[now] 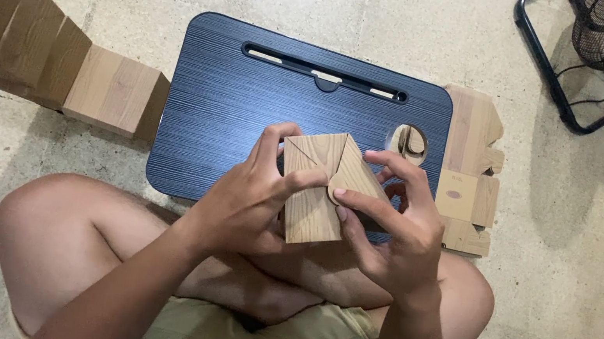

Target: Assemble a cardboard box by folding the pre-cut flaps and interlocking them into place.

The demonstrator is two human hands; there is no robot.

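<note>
Above the dark blue lap table, I see both hands clasped on a wooden puzzle block made of fitted pieces. My left hand wraps its fingers around the near side; my right hand pinches the rounded seam with its fingertips. I judge that a loose wedge could slip out if the pinch eases and drop onto the table or the crossed legs, since nothing supports the block underneath. More wooden blocks lie beside the table.
</note>
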